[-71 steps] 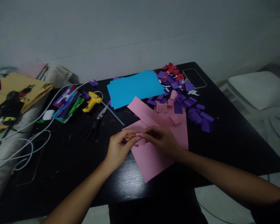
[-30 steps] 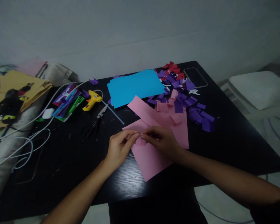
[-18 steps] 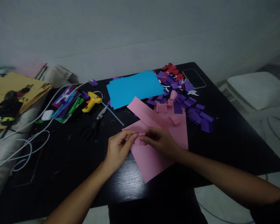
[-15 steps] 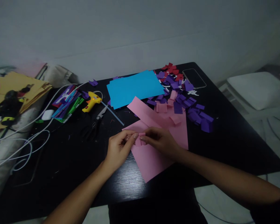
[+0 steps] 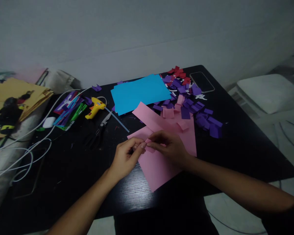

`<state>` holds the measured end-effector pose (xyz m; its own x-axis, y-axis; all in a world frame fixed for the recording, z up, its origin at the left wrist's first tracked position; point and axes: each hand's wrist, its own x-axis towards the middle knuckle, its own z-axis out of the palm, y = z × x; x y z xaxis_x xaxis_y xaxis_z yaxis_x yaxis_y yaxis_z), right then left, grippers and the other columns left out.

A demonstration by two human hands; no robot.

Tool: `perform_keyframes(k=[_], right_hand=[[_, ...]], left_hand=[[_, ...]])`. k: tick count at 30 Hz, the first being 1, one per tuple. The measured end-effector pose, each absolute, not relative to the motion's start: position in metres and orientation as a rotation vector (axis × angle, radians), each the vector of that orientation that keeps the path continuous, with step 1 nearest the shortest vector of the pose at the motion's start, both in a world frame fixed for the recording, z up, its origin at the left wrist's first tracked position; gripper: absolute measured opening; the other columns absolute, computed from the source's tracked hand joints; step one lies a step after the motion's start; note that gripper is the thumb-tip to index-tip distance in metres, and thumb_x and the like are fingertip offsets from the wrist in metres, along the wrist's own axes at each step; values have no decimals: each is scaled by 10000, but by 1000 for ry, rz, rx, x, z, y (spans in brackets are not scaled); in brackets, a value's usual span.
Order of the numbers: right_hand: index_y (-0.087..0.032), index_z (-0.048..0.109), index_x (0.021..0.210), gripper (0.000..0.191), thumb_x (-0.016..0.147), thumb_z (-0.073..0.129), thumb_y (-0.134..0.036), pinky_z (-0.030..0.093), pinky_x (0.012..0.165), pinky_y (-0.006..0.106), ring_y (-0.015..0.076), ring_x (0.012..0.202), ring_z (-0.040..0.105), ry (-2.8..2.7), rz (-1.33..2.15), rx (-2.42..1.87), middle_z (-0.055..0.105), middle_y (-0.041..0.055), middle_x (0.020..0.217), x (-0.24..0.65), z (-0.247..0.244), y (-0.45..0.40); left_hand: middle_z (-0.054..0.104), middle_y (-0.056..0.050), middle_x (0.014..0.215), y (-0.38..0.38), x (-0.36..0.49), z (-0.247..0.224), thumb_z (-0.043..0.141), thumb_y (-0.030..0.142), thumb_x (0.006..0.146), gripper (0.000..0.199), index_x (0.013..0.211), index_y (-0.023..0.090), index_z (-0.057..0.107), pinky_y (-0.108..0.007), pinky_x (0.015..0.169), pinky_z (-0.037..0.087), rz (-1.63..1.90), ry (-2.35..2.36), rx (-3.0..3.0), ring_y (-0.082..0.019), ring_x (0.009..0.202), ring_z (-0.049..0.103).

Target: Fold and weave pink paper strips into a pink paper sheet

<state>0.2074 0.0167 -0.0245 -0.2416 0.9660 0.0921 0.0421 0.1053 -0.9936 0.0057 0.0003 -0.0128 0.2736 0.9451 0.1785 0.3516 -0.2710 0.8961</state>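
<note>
Both hands meet over the near side of the black table. Left hand: thumb and fingertips pinched together on a small pink paper piece. Right hand: grip likewise closed on the same piece, fingers partly hidden. Piece sits between the fingertips, above a large pink sheet; its folds too small to read. Pink strip slants away beyond the right hand. Blue sheets stacked farther back. Purple scraps heaped to the right, red scraps behind. Yellow glue gun and scissors lie left of the blue stack.
</note>
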Motion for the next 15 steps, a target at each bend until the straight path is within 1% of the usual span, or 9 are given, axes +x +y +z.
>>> perform_keyframes(k=[3,6,8,15], right_hand=[[-197,761,1002,247,902,777,-422,564,683,280,171,794,729,-1511,1313,-1056,787,49,916,207,-20,17],[-178,751,907,275,947,711,-447,546,654,270,155,730,703,-1562,1372,-1051,760,41,817,207,-18,17],[-174,739,849,317,957,694,-469,554,661,274,153,703,703,-1552,1427,-1055,747,35,764,208,-18,17],[-182,770,885,335,911,743,-514,606,674,279,151,696,724,-1448,1524,-1040,757,34,788,208,-22,17]], left_hand=[[736,-13,716,1,6,-12,638,300,1009,176,925,169,721,-211,604,523,1022,1201,1725,-123,626,685],[741,-12,717,1,7,-9,654,291,1000,157,928,165,716,-205,613,546,1093,1203,1647,-122,630,703],[743,-17,725,1,8,-8,658,295,999,157,931,164,715,-211,623,565,1114,1193,1600,-127,642,714],[750,-19,729,0,9,-8,691,308,978,147,941,169,721,-225,629,599,1135,1163,1529,-131,635,718]])
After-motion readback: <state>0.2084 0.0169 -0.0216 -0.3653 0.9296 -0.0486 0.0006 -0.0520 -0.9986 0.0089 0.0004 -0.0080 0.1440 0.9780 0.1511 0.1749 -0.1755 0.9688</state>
